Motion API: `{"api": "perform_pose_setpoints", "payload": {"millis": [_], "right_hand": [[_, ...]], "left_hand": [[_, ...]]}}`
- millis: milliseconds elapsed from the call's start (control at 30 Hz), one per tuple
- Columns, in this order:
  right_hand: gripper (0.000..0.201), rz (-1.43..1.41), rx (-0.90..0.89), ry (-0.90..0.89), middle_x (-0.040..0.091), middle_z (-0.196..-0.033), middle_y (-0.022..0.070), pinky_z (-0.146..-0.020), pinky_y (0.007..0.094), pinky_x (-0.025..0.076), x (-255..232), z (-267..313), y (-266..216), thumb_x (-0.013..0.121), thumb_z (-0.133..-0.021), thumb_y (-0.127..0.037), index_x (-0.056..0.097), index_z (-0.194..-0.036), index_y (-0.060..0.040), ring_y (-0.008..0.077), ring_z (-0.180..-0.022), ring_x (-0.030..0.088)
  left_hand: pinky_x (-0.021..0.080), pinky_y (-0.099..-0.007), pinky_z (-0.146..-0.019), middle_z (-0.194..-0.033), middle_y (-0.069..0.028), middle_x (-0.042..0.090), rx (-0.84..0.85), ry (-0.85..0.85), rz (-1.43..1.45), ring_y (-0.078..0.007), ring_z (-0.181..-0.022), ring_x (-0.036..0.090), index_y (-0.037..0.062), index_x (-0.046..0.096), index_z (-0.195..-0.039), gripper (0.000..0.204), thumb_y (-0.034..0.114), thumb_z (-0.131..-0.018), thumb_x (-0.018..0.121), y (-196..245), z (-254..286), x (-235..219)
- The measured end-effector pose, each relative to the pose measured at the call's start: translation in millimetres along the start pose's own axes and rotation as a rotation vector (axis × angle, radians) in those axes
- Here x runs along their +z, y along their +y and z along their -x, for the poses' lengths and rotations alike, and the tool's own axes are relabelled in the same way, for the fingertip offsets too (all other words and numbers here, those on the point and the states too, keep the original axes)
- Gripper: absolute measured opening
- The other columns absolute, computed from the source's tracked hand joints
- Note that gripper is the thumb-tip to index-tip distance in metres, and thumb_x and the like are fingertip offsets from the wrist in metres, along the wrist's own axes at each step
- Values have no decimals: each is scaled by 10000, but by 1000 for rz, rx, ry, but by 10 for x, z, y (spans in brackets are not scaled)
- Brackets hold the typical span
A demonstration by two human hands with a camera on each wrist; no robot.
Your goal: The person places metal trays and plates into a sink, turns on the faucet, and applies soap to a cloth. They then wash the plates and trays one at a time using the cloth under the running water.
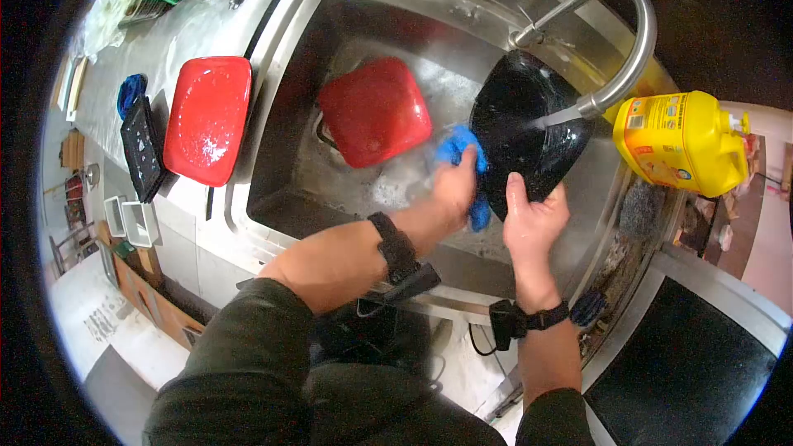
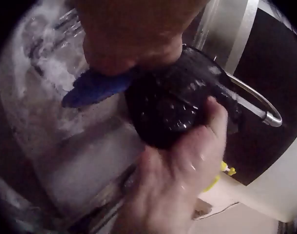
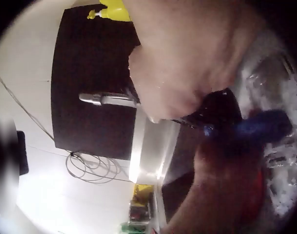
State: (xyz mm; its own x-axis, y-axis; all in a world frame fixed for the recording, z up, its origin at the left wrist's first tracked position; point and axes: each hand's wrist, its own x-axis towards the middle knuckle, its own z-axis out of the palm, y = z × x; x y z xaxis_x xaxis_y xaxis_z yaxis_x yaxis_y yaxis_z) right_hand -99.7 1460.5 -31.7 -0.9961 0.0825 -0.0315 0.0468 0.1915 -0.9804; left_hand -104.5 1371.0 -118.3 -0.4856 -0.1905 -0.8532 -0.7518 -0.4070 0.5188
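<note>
In the head view, my right hand (image 1: pixel 535 219) grips the near edge of a wet black plate (image 1: pixel 529 128), thumb on its upper face. Water from the tap (image 1: pixel 591 105) runs onto this tilted plate. A blue cloth (image 1: pixel 453 149) is gripped in my left hand (image 1: pixel 454 190) at the plate's left edge. The left wrist view has my left hand (image 2: pixel 134 44) at the top with the blue cloth (image 2: pixel 95 90), and my right hand (image 2: pixel 172 170) below the black plate (image 2: pixel 163 107). My right hand (image 3: pixel 177 83) partly hides the plate in the right wrist view.
A red plate (image 1: pixel 376 111) lies in the sink (image 1: pixel 285 107), and another red plate (image 1: pixel 208 120) on the left counter beside a black tray (image 1: pixel 142 149). A yellow jug (image 1: pixel 681 142) stands at the right rim, near a grey scouring pad (image 1: pixel 638 209).
</note>
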Motion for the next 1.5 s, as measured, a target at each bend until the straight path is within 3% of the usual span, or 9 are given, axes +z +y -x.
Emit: {"api": "perform_pose_setpoints", "payload": {"millis": [233,367,400,500,567,833,1100,1233,1500], "right_hand": [[389,-23,68,-45,602,-1177,91,-969,332,422,-197,278,98,621,-845,23,534,-1224,43,173,-1052,569],[376,-623,438,176,582,-1229,94,-1000,386,416,-695,-146,59,607,-873,-78,539,-1235,-3,220,-1108,558],[358,-665,552,-59,603,-1205,92,-965,376,442,-904,-278,237,618,-876,-104,554,-1216,-11,214,-1075,580],[311,-393,663,-354,608,-1196,123,-953,394,470,-876,-416,280,591,-905,-112,563,-1199,-13,244,-1083,596],[325,-319,727,-203,628,-1150,119,-881,375,508,-686,-455,195,614,-875,-84,573,-1187,-2,251,-1002,628],[270,-250,273,-30,660,-1025,65,-840,322,487,18,-147,103,649,-811,30,615,-1078,18,165,-887,622],[360,-267,-8,260,615,-1134,114,-888,353,475,274,55,197,630,-842,22,535,-1189,26,189,-961,601],[404,-434,108,77,575,-1227,106,-986,368,427,56,135,105,564,-845,39,517,-1246,28,208,-1109,553],[395,-612,674,-317,590,-1232,132,-1013,423,428,-606,-446,350,575,-888,-84,513,-1262,27,274,-1133,567]], "left_hand": [[501,-373,-718,-978,-97,632,89,-308,478,-234,-819,602,25,563,-1128,457,298,-809,743,91,-12,-308],[502,-365,-789,-927,-113,650,324,-115,-60,-192,-831,603,-28,578,-1055,507,288,-728,803,73,-225,-577],[505,-358,-775,-929,-87,649,425,-152,-169,-182,-829,603,-17,571,-1096,500,278,-753,785,143,-181,-654],[484,-383,-846,-972,-187,659,591,-228,-265,-242,-921,624,-61,573,-1067,574,357,-737,786,-12,-448,-729],[476,-418,-868,-1003,-270,645,585,-256,-533,-346,-983,634,-65,584,-1058,579,418,-776,734,33,-391,-756],[473,-494,-835,-972,-331,617,425,-3,-745,-459,-975,605,-74,618,-1018,564,465,-935,476,47,-334,-478],[452,-441,-911,-1129,-276,613,96,-11,-159,-370,-1072,597,-46,545,-1202,594,462,-896,558,110,366,-326],[468,-417,-888,-1050,-276,638,213,169,-200,-343,-1006,626,-50,549,-1175,620,454,-831,658,140,154,-562],[501,-393,-804,-932,-235,663,732,-63,-676,-295,-891,655,-51,607,-1039,441,334,-843,696,365,-116,-890]]}}
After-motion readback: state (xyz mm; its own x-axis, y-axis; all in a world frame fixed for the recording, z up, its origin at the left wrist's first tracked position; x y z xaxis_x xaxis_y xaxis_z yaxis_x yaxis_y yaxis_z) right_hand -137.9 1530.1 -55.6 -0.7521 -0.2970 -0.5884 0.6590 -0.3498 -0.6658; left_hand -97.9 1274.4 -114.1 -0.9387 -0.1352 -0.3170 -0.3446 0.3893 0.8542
